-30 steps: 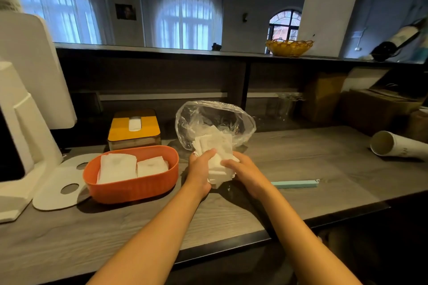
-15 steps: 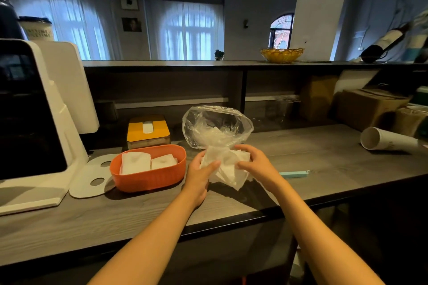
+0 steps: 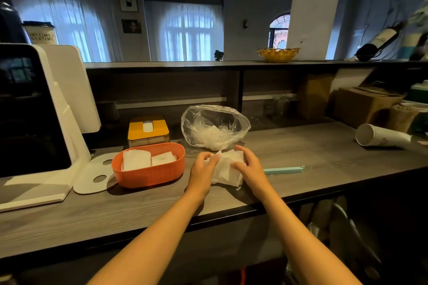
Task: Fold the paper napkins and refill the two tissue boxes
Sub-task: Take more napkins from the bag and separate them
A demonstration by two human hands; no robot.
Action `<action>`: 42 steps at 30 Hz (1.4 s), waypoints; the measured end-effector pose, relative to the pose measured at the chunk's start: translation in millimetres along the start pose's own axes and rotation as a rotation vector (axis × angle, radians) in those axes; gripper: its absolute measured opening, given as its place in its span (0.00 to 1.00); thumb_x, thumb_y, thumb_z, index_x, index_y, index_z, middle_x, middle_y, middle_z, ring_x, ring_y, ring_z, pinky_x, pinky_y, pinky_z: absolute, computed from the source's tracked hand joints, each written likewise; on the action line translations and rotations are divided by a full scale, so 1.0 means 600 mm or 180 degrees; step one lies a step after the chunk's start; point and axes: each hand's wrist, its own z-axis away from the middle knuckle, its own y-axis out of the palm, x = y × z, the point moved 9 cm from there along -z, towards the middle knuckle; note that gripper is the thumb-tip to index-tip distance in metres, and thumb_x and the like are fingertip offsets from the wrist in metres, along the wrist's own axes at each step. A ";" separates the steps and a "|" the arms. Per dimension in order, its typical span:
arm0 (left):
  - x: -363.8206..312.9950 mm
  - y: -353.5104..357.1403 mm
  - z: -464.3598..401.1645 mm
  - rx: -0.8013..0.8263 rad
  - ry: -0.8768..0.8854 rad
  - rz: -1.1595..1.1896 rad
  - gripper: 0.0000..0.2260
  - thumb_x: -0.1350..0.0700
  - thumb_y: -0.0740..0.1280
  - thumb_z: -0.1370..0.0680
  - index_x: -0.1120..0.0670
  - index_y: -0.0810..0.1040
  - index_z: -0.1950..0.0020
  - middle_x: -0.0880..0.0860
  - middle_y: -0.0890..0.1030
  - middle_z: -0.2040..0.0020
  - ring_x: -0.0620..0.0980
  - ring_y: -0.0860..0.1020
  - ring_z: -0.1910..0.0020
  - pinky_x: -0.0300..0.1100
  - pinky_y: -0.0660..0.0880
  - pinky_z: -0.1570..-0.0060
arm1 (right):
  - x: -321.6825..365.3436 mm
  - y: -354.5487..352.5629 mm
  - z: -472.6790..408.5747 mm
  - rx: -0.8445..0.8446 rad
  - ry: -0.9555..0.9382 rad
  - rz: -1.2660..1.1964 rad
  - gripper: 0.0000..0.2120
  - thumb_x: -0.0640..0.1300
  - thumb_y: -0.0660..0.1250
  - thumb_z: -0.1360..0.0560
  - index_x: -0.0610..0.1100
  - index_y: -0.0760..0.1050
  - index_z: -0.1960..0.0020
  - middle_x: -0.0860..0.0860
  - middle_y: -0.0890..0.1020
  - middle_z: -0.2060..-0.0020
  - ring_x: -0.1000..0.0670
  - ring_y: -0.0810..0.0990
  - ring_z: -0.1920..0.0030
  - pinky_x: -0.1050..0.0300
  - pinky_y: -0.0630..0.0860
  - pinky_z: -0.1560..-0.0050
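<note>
Napkin stack [image 3: 228, 169] lies on the table [image 3: 312, 152], just right of the orange box [image 3: 148, 174]. Your left hand [image 3: 202, 172] and right hand [image 3: 249, 168] curl round its sides. Square the edges, then crease flat before loading.

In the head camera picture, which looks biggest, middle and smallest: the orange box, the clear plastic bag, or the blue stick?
1. Orange box and clear plastic bag: about alike, too close to rank.
2. Blue stick: plainly the smallest.
</note>
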 end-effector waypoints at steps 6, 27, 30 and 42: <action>-0.025 -0.004 0.006 -0.0923 0.0239 -0.0208 0.04 0.54 0.66 0.18 0.52 0.80 0.49 0.45 0.79 0.55 0.42 0.76 0.55 0.33 0.69 0.63 | -0.008 -0.004 -0.001 -0.1128 0.0371 -0.0266 0.09 0.51 0.68 0.22 0.45 0.80 0.50 0.50 0.82 0.55 0.51 0.79 0.53 0.58 0.75 0.56; -0.003 -0.021 0.012 -0.0889 0.0383 0.0147 0.06 0.59 0.66 0.20 0.51 0.77 0.56 0.50 0.79 0.59 0.48 0.78 0.59 0.39 0.75 0.61 | -0.010 0.018 0.011 -0.1403 0.0281 -0.0166 0.07 0.45 0.68 0.22 0.40 0.79 0.54 0.50 0.80 0.61 0.52 0.77 0.59 0.62 0.71 0.61; 0.001 -0.022 0.013 -0.0925 0.0322 0.0234 0.05 0.58 0.64 0.19 0.53 0.75 0.55 0.51 0.77 0.59 0.49 0.77 0.58 0.43 0.74 0.61 | -0.014 0.014 0.014 -0.1452 0.0331 -0.0384 0.06 0.43 0.65 0.21 0.42 0.80 0.52 0.49 0.81 0.58 0.50 0.79 0.55 0.60 0.74 0.58; -0.006 -0.025 0.004 -0.0953 0.0473 -0.0153 0.06 0.57 0.66 0.19 0.51 0.81 0.54 0.48 0.81 0.57 0.46 0.79 0.54 0.33 0.72 0.59 | -0.003 0.029 0.014 -0.1235 0.0286 -0.0626 0.13 0.50 0.62 0.18 0.45 0.76 0.57 0.49 0.79 0.60 0.49 0.78 0.58 0.52 0.75 0.57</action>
